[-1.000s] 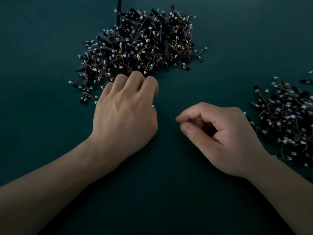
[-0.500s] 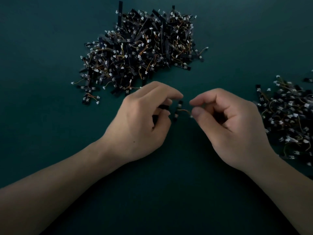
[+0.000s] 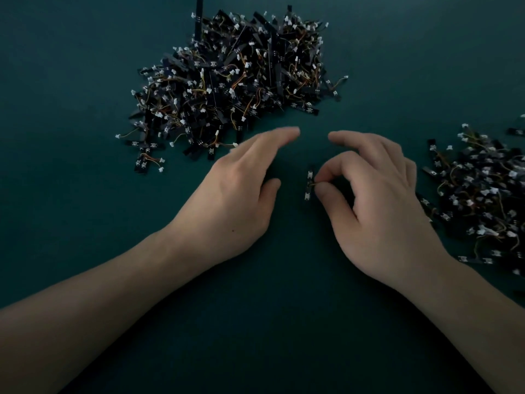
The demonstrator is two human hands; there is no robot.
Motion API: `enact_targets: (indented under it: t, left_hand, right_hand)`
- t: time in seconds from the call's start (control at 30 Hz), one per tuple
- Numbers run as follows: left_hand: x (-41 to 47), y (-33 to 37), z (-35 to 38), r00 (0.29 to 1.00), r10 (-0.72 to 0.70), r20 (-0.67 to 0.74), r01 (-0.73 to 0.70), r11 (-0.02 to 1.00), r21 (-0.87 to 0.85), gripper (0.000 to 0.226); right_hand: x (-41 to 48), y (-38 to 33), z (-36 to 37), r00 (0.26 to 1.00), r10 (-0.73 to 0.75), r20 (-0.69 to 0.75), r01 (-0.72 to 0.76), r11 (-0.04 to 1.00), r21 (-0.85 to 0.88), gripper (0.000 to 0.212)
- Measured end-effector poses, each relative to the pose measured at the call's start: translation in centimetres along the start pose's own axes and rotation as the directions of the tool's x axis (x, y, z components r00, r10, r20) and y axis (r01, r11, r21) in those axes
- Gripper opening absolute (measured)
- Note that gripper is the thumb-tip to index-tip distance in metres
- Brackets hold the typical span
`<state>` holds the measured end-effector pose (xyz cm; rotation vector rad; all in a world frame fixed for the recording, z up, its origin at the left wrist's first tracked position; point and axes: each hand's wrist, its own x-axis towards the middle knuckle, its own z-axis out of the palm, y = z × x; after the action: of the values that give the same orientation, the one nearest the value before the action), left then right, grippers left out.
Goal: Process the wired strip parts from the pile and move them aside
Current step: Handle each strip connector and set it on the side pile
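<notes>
A large pile of black strip parts with orange wires and white connectors [image 3: 235, 81] lies at the back centre of the dark green table [image 3: 270, 322]. My right hand [image 3: 375, 206] pinches the wire of one small strip part [image 3: 309, 185] between thumb and forefinger, holding it upright just above the table. My left hand [image 3: 241, 194] is beside it with fingers straight and blurred, holding nothing, its fingertips close to the pile's near edge.
A second heap of the same wired strip parts [image 3: 483, 194] spreads along the right edge, just past my right hand. A few loose parts [image 3: 145, 163] lie at the big pile's left front corner.
My left hand has let go of the strip part and opened, its fingers stretching toward the pile. My right hand keeps the part by its wire and has shifted slightly right.
</notes>
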<state>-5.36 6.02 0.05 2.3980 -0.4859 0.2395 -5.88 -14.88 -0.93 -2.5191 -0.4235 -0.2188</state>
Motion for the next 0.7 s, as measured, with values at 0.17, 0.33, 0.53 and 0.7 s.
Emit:
enact_targets:
  t: [0.17,0.33,0.53,0.7]
  left_hand:
    - [-0.2,0.6,-0.6,0.991,0.135,-0.016,-0.136,0.989,-0.062,0.026]
    - [-0.8,1.2,-0.5,0.995,-0.046,-0.085,0.021,0.960,-0.279,0.009]
    - [-0.9,1.8,0.4,0.954,-0.299,-0.011,0.215,0.713,-0.668,0.006]
    - [-0.1,1.0,0.3,0.906,-0.410,0.105,0.294,0.430,-0.854,0.008]
  right_hand:
    - [-0.2,-0.2,-0.6,0.990,-0.133,-0.045,0.137,0.983,0.121,0.006]
    - [-0.1,0.0,-0.6,0.983,-0.155,-0.101,0.174,0.961,0.215,0.005]
    - [0.2,0.4,-0.9,0.962,0.060,-0.266,0.054,0.915,0.400,0.021]
    - [-0.2,0.2,-0.8,0.999,0.025,-0.029,-0.006,0.859,0.513,0.044]
